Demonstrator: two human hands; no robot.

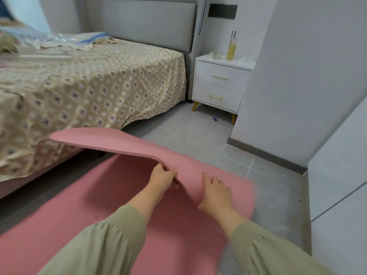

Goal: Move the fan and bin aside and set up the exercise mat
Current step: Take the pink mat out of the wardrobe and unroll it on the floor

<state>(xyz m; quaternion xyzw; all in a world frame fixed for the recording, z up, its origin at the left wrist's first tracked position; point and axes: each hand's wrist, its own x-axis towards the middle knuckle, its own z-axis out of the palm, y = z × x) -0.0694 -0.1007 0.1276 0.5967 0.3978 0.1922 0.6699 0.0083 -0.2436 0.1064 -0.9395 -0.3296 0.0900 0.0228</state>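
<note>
Bedroom with a grey tiled floor and pale walls. On the left stands a bed under a beige sheet patterned with diamonds, with crumpled bedding and clear plastic near its grey padded headboard. Beside the bed, a white nightstand with two gold-handled drawers carries a tall bottle of yellow liquid; any writing on it is too small to read.

A pink mat lies on the floor alongside the bed. Its far end is lifted and curls back over itself, the raised flap arching toward the bed.

Two arms in olive-green sleeves reach forward. The left hand grips the bent edge of the mat, thumb on top and fingers curled underneath. The right hand lies flat on the folded part, fingers straight and slightly spread.
</note>
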